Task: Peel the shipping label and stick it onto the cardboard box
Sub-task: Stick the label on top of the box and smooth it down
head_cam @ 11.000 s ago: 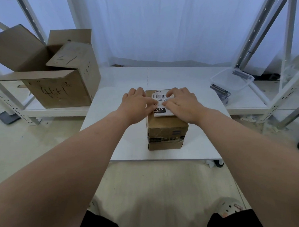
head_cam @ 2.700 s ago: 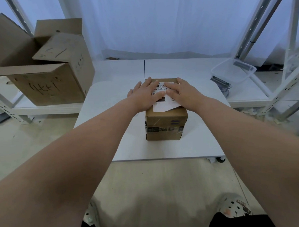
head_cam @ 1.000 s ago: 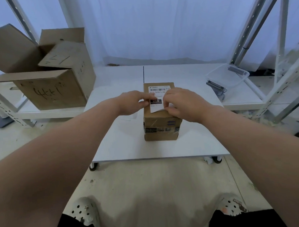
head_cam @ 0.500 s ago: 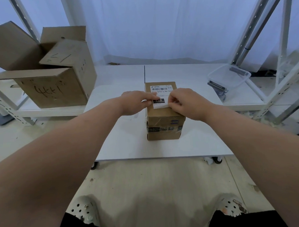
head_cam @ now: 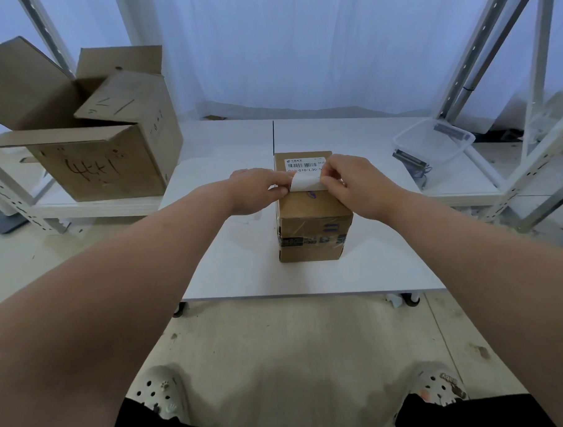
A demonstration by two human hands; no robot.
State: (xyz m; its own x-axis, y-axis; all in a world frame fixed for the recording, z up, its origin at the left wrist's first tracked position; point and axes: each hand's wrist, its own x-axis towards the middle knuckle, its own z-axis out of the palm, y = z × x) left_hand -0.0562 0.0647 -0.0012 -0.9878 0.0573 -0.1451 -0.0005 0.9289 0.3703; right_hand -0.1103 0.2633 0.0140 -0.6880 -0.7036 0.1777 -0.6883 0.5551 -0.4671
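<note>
A small brown cardboard box (head_cam: 312,221) stands on the white table (head_cam: 244,273). A white shipping label (head_cam: 304,165) with a barcode lies on the far part of its top. The label's near half is folded back and shows its blank white underside (head_cam: 304,182). My left hand (head_cam: 256,190) pinches the left corner of that lifted part. My right hand (head_cam: 353,184) pinches its right corner. Bare brown cardboard shows on the box top just in front of the fold.
A large open cardboard box (head_cam: 86,138) with handwriting sits on a low shelf at the left. A clear plastic tub (head_cam: 435,145) rests on the shelf at the right. Metal rack posts (head_cam: 485,43) rise on both sides. My feet in pale clogs (head_cam: 162,393) stand on the floor.
The near half of the label has been lifted off the box top and curled back, so its black "010" strip is now hidden. Both hands moved slightly away with it.
</note>
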